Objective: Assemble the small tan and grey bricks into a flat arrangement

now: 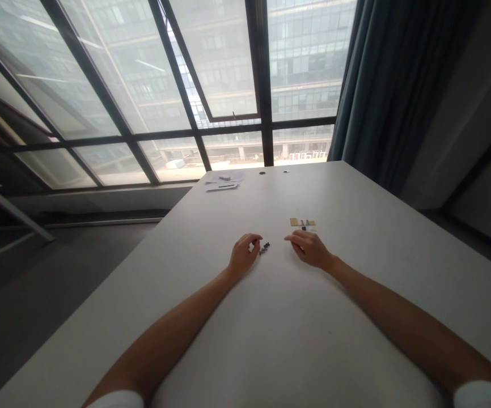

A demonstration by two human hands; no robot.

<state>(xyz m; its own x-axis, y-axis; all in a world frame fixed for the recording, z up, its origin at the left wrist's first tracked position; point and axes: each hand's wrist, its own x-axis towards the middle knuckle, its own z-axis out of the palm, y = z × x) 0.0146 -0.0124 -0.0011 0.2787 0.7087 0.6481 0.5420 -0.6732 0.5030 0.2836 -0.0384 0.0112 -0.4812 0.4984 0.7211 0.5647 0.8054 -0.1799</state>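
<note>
My left hand [244, 255] rests on the white table [245, 340]. Its thumb and index finger curve round toward each other, and whether anything tiny sits between the tips cannot be seen. Just right of these fingertips lies a small cluster of dark little parts [265, 248]. Across a short gap, my right hand [311, 248] is low over the tabletop, its index finger stretched out to the left and its thumb lower and apart. No object shows in it. Right behind this hand are yellowish strips with small dark pieces [302, 222] and a little black piece [304, 229].
Papers [224, 181] with a pen-like dark item lie at the table's far left corner. A round dark disc [262, 173] and a small flat item [287, 171] are near the far edge. Tall windows stand behind; a dark curtain [381, 96] hangs at right.
</note>
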